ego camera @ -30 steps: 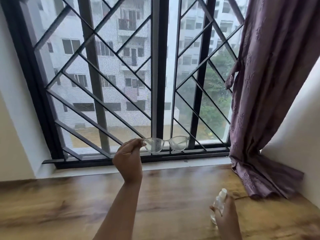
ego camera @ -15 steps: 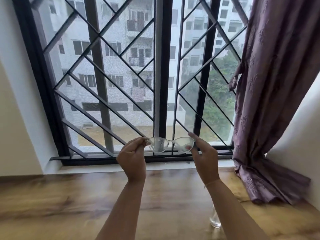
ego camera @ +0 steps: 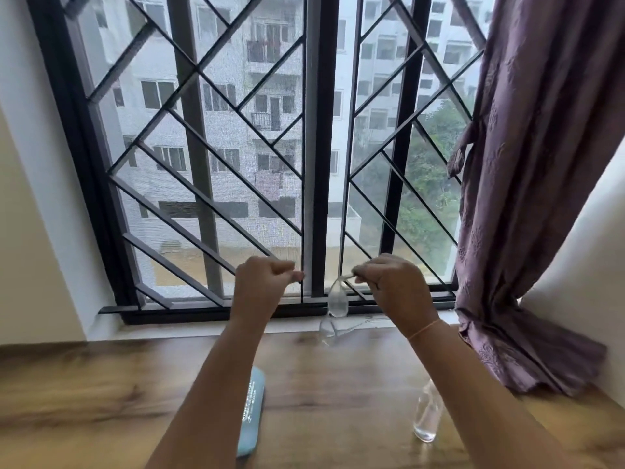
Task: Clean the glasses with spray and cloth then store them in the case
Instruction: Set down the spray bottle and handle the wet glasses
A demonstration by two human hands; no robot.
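Note:
The clear-framed glasses [ego camera: 338,299] hang downward in front of the window's bottom rail, one lens above the other. My right hand [ego camera: 394,286] pinches them at their top end. My left hand [ego camera: 260,286] hovers level with it to the left, its fingers curled shut, and I see nothing in them. A light blue glasses case [ego camera: 252,414] lies on the wooden table [ego camera: 338,401], partly hidden under my left forearm. Beside my right forearm a small clear spray bottle [ego camera: 427,414] stands upright. No cloth is in view.
A barred window [ego camera: 311,164] with a white sill [ego camera: 189,330] fills the space beyond the table. A purple curtain [ego camera: 541,198] hangs at the right and bunches onto the table's far right corner. White walls close in on both sides.
The left hand has let go of the glasses, which have swung from level to hanging from the right hand. The view has tipped down and now shows the case and more of the bottle.

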